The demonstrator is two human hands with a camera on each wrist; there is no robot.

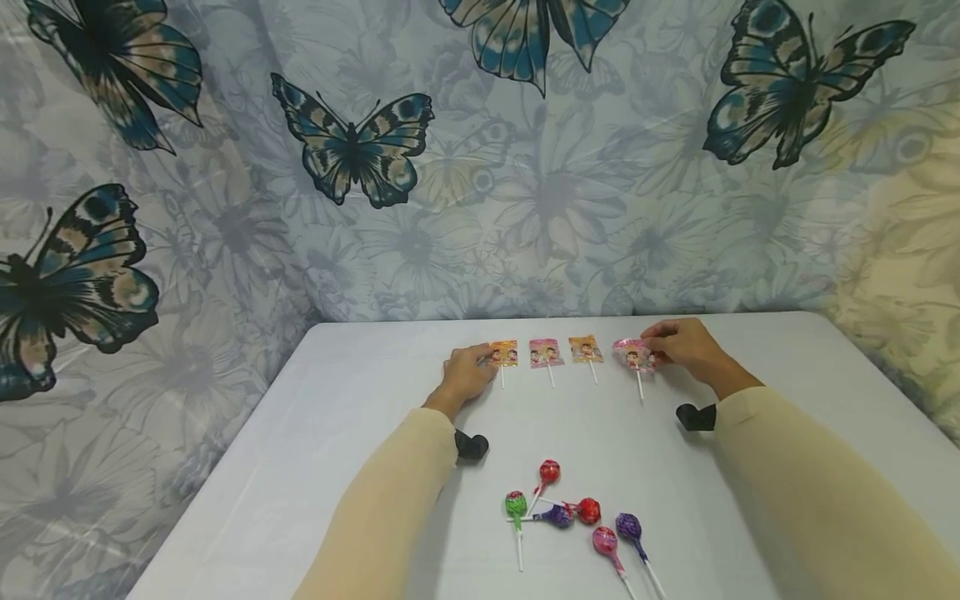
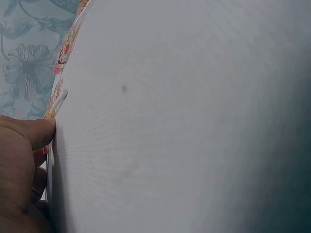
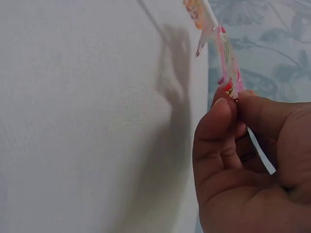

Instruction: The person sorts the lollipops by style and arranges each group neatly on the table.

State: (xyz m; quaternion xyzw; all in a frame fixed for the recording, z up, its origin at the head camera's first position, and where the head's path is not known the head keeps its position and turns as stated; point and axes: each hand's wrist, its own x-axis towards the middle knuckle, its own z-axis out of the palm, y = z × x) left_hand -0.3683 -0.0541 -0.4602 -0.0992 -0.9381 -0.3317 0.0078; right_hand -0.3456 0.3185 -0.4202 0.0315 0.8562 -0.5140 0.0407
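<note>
Pink-wrapped, the flat lollipop (image 1: 634,357) at the right end of the far row is pinched by its wrapper between thumb and fingers of the right hand (image 1: 686,348), its stick on the white table (image 1: 750,350). Left of it in the row lie an orange one (image 1: 585,350), a pink one (image 1: 546,353) and another orange one (image 1: 505,353). The left hand (image 1: 468,373) touches that last one with curled fingers; whether it grips, I cannot tell. Nearer than the row lies a cluster of round lollipops (image 1: 573,512).
</note>
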